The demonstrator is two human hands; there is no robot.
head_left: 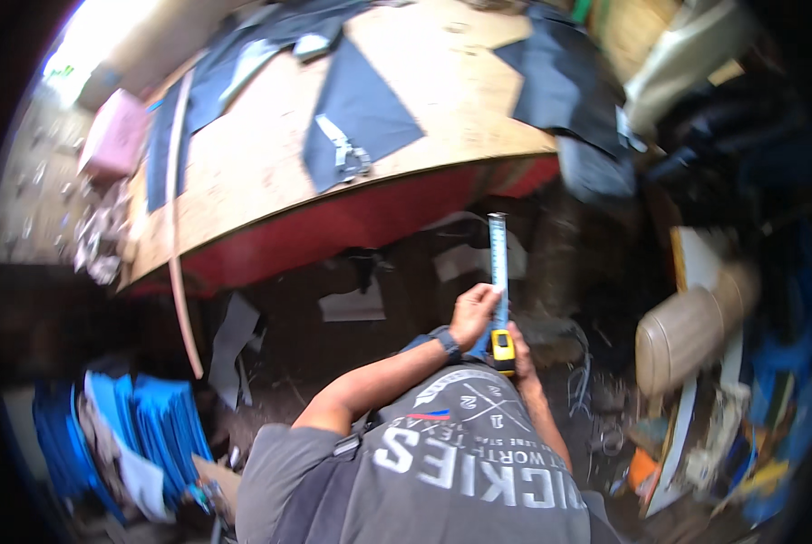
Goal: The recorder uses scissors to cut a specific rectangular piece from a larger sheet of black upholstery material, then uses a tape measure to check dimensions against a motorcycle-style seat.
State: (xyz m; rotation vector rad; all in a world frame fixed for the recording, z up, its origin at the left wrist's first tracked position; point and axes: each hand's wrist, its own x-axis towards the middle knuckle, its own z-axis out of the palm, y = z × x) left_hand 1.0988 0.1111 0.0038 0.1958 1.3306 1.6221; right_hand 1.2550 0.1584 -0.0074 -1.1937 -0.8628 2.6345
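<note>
A yellow and black tape measure [502, 352] is in front of my body, held in my right hand [522, 355], whose fingers wrap its case and are partly hidden. Its pale blade [498, 249] sticks out away from me, the metal tip short of the table's edge. My left hand [472, 315], with a dark watch on the wrist, pinches the blade a little beyond the case. On the table lies a pair of scissors [352, 163] with dark handles, resting on a piece of dark blue fabric [361, 109]. Neither hand touches them.
The wooden table [270, 163] has a red front side. More dark fabric [569, 82] lies at its right. A long thin strip [178, 272] hangs over its left edge beside a pink block [114, 136]. Blue sheets [166, 426] stand lower left; a beige padded piece [687, 335] is at right.
</note>
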